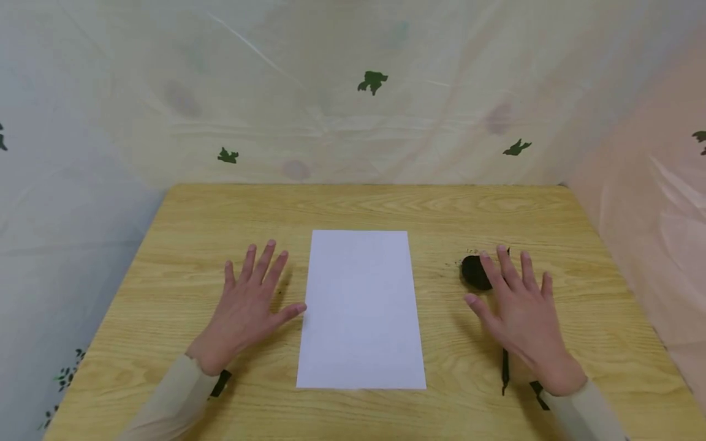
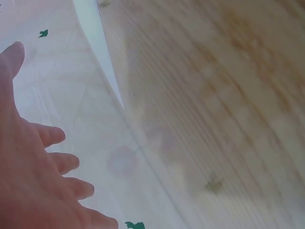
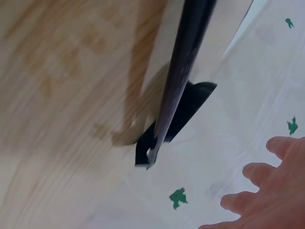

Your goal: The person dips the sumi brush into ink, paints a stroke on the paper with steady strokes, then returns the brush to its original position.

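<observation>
A blank white sheet of paper [image 1: 361, 312] lies upright on the wooden table. Left of it my left hand [image 1: 245, 312] is spread, palm down, its thumb tip at the paper's left edge. My right hand [image 1: 524, 318] is spread too, above a round black dish [image 1: 474, 272] and a slim black rod [image 1: 505, 370] that looks like a writing brush. The hand hides the rod's middle in the head view. In the right wrist view the rod [image 3: 178, 71] slants across the dish [image 3: 193, 107], apart from the fingers. Neither hand holds anything.
Dark specks [image 1: 452, 263] dot the wooden table [image 1: 364, 205] around the dish. Pale hanging sheets [image 1: 309, 122] with green bird shapes stand behind and at both sides. Black bands [image 1: 220, 384] show under the wrists.
</observation>
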`<action>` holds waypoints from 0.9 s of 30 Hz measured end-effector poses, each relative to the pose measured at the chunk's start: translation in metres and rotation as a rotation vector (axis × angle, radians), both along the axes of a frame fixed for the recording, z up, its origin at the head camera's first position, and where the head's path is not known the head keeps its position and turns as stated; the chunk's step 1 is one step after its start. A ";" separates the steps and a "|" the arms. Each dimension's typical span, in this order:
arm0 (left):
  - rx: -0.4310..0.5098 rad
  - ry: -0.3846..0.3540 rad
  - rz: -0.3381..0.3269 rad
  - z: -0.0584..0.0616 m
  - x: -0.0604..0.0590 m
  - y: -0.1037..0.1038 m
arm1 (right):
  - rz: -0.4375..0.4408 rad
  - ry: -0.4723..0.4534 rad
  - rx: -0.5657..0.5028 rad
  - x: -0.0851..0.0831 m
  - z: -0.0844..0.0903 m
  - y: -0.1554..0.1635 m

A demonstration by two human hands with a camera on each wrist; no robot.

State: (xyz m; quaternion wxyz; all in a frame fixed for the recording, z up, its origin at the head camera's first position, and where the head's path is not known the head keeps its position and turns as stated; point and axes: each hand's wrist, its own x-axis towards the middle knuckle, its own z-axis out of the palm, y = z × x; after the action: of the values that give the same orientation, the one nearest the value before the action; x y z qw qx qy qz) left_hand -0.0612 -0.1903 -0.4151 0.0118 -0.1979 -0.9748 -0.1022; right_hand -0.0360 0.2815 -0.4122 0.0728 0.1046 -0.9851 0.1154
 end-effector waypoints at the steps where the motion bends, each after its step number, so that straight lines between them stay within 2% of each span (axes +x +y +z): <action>1: 0.001 0.002 -0.004 0.000 0.000 0.000 | -0.004 0.001 -0.003 0.000 0.000 0.002; 9: -0.001 -0.032 -0.044 -0.001 -0.002 0.003 | -0.025 0.030 -0.059 0.002 0.003 0.020; 27: -0.061 -0.022 -0.167 -0.004 -0.006 0.013 | -0.052 -0.054 -0.100 0.010 0.003 0.063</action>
State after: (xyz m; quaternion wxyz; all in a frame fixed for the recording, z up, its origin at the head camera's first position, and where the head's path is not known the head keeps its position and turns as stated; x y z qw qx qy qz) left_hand -0.0677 -0.1777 -0.4194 -0.0137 -0.2778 -0.9576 -0.0752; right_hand -0.0264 0.3450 -0.4089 0.0541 0.0719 -0.9821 0.1652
